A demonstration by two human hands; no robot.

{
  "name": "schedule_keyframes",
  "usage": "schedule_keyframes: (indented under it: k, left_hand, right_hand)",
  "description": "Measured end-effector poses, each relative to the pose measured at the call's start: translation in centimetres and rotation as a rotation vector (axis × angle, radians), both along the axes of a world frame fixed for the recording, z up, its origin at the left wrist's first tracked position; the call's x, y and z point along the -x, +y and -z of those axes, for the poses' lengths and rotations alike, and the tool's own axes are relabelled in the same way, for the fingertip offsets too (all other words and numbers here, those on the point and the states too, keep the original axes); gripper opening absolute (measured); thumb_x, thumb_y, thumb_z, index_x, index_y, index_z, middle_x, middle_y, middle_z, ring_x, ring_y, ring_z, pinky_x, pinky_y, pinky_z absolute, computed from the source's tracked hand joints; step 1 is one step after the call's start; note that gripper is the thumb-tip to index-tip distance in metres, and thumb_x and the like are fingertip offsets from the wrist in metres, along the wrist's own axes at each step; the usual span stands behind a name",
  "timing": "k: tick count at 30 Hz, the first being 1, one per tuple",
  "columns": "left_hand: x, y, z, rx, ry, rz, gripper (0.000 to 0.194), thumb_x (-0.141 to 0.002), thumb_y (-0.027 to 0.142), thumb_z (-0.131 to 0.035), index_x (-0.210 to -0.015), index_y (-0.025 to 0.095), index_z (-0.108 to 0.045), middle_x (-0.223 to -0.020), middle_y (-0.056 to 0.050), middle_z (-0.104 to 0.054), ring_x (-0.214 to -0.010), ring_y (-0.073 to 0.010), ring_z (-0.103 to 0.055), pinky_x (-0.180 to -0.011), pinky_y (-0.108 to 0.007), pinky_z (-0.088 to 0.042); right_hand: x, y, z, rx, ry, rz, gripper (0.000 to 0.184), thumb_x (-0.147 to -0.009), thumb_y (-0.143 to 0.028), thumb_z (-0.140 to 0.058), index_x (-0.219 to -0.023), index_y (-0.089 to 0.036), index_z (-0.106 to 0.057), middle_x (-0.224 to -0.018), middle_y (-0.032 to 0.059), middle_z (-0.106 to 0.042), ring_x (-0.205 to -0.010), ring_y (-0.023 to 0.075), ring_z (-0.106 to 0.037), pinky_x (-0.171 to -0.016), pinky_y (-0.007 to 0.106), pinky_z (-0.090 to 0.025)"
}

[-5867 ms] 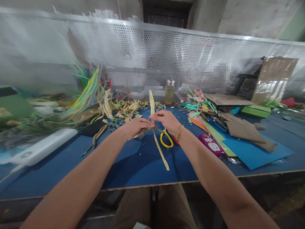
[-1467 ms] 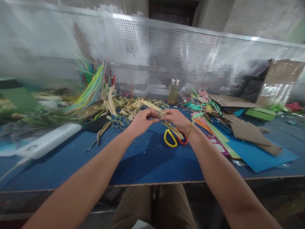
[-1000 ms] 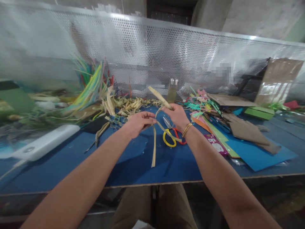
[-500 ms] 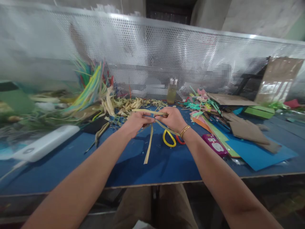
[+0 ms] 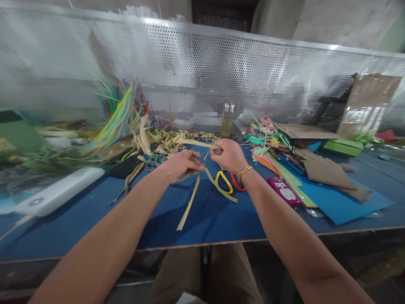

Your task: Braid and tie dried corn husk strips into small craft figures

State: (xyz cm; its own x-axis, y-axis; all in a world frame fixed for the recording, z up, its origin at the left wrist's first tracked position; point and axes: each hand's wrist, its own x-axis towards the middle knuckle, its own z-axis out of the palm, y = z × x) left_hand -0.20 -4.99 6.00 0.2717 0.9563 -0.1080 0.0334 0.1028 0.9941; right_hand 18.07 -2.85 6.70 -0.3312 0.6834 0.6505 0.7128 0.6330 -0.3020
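Observation:
Pale yellow dried husk strips, which look like corn husk, run between my hands above the blue table. My left hand is closed in a pinch where the strips meet. From it one strip hangs down toward the table's front edge, and another strip slants down to the right. My right hand, a gold bracelet at its wrist, pinches a wider husk strip whose free end points left. A thin piece spans the gap between both hands. Scissors with a red handle and a yellow one lie under the strips, blades mostly hidden.
Behind my hands lies a husk pile with a glass bottle. At left are a white power strip and bundled coloured stems. Right hold a purple box, blue paper and brown cardboard. A perforated metal screen stands behind.
My right hand has drawn the wider strip about, from pointing up to pointing left, and pulled slightly away from my left hand. The hanging strip's lower end has swung left.

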Motion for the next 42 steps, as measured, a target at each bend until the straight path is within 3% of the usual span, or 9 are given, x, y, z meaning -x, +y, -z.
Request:
schedule_keyframes:
  k: [4, 7, 14, 19, 25, 30, 37, 40, 42]
  left_hand:
    - [0.1, 0.0, 0.0, 0.020, 0.000, 0.039, 0.040, -0.055, 0.010, -0.074, -0.087, 0.017, -0.051, -0.064, 0.000, -0.063, -0.056, -0.0111, -0.058, -0.052, -0.023, -0.040]
    - [0.2, 0.2, 0.1, 0.030, 0.002, 0.033, 0.042, -0.056, 0.011, -0.074, -0.088, 0.017, -0.049, -0.064, 0.001, -0.062, -0.054, -0.0099, -0.057, -0.051, -0.022, -0.039]
    - [0.1, 0.8, 0.5, -0.061, -0.024, -0.078, 0.038, -0.055, 0.013, -0.074, -0.087, 0.018, -0.053, -0.062, 0.003, -0.060, -0.053, -0.0095, -0.053, -0.051, -0.023, -0.037]
    - [0.2, 1.3, 1.2, -0.128, -0.011, -0.062, 0.019, -0.053, 0.016, -0.072, -0.067, 0.016, -0.059, -0.062, 0.000, -0.060, -0.059, -0.0126, -0.055, -0.058, -0.026, -0.042]
    - [0.4, 1.5, 1.4, -0.123, -0.028, -0.039, 0.020, -0.052, 0.012, -0.073, -0.064, 0.018, -0.058, -0.058, 0.003, -0.058, -0.057, -0.0112, -0.054, -0.057, -0.025, -0.042]
    - [0.4, 1.0, 0.8, -0.023, -0.035, -0.050, 0.031, -0.055, 0.013, -0.072, -0.081, 0.019, -0.056, -0.065, 0.001, -0.062, -0.061, -0.0115, -0.058, -0.061, -0.025, -0.043]
    - [0.3, 0.6, 0.2, 0.019, -0.019, -0.056, 0.043, -0.056, 0.010, -0.075, -0.091, 0.017, -0.050, -0.063, 0.002, -0.061, -0.057, -0.0100, -0.058, -0.056, -0.022, -0.042]
    - [0.2, 0.7, 0.1, -0.004, -0.033, -0.074, 0.040, -0.059, 0.008, -0.074, -0.091, 0.016, -0.050, -0.063, 0.003, -0.061, -0.055, -0.0082, -0.056, -0.055, -0.021, -0.042]
    - [0.3, 0.8, 0.2, -0.028, -0.050, -0.096, 0.040, -0.059, 0.009, -0.074, -0.090, 0.016, -0.051, -0.065, 0.002, -0.062, -0.056, -0.0082, -0.057, -0.055, -0.020, -0.042]
  right_hand:
    - [-1.7, 1.1, -0.3, -0.008, 0.121, 0.194, 0.016, -0.075, -0.027, -0.053, -0.064, -0.017, -0.057, -0.057, -0.0003, -0.048, -0.055, 0.0115, -0.039, -0.056, 0.026, -0.028]
    - [-2.4, 1.4, -0.5, 0.032, 0.201, 0.238, 0.021, -0.076, -0.033, -0.055, -0.064, -0.016, -0.060, -0.056, -0.0001, -0.049, -0.054, 0.0110, -0.039, -0.055, 0.026, -0.028]
    - [-0.6, 0.4, 0.1, 0.379, 0.241, -0.130, 0.032, -0.072, -0.044, -0.063, -0.073, -0.013, -0.069, -0.054, -0.0021, -0.049, -0.051, 0.0090, -0.037, -0.050, 0.024, -0.026]
    - [0.5, 0.1, 0.9, 0.314, 0.132, -0.213, 0.019, -0.072, -0.032, -0.063, -0.074, -0.015, -0.070, -0.058, -0.0024, -0.052, -0.055, 0.0085, -0.039, -0.053, 0.022, -0.027]
    - [0.8, -0.3, 0.7, 0.181, 0.032, -0.208, 0.018, -0.076, -0.030, -0.059, -0.069, -0.015, -0.066, -0.059, -0.0019, -0.052, -0.056, 0.0091, -0.042, -0.055, 0.022, -0.028]
    - [0.4, -0.2, 0.3, 0.126, 0.018, -0.102, 0.017, -0.077, -0.029, -0.054, -0.069, -0.016, -0.061, -0.057, -0.0014, -0.049, -0.055, 0.0104, -0.040, -0.055, 0.024, -0.027]
    - [-3.5, 2.4, -0.1, 0.080, 0.307, 0.263, 0.022, -0.076, -0.033, -0.052, -0.068, -0.015, -0.060, -0.060, 0.0008, -0.049, -0.057, 0.0123, -0.041, -0.056, 0.026, -0.028]
    - [-4.8, 3.4, 0.0, 0.158, 0.553, 0.350, 0.028, -0.074, -0.041, -0.057, -0.067, -0.014, -0.060, -0.053, -0.0025, -0.040, -0.053, 0.0107, -0.037, -0.053, 0.025, -0.026]
    - [-5.2, 3.8, 0.0, 0.280, 0.816, 0.296, 0.033, -0.075, -0.047, -0.056, -0.075, -0.014, -0.063, -0.049, -0.0050, -0.035, -0.048, 0.0091, -0.032, -0.049, 0.024, -0.026]
